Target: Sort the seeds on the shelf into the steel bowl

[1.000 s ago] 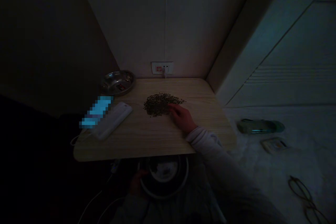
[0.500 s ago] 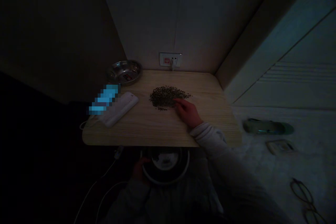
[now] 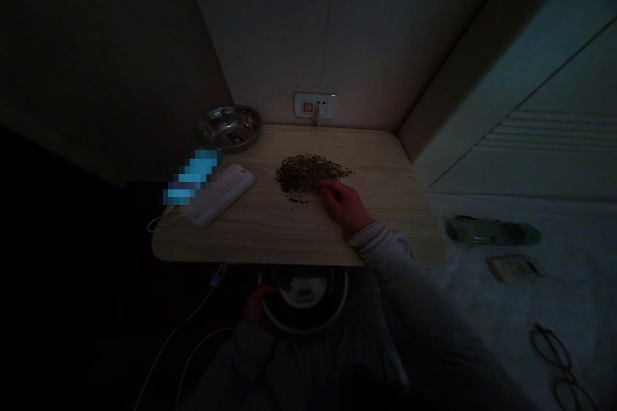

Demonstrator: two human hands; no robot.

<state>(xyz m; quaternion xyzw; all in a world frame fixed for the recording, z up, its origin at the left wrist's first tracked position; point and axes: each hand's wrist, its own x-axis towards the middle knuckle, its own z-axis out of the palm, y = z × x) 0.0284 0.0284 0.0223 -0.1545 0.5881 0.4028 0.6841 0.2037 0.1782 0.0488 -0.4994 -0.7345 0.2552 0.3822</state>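
A heap of small dark grains lies on a light wooden table in a dim room. My right hand rests on the tabletop at the heap's near right edge, its fingers bent and touching the grains. Below the table's front edge my left hand grips the rim of a round dark bowl with a white rim, which has some grains inside. The room is too dark to show whether the right fingers hold any grains.
A steel dish stands at the table's back left, with a glowing phone and a white power bank in front of it. A wall socket sits behind. Glasses and a case lie on the bedding at right.
My right hand has stayed at the heap's right edge, and a few grains now lie loose at the heap's near side. The view has shifted slightly; my left hand still holds the bowl.
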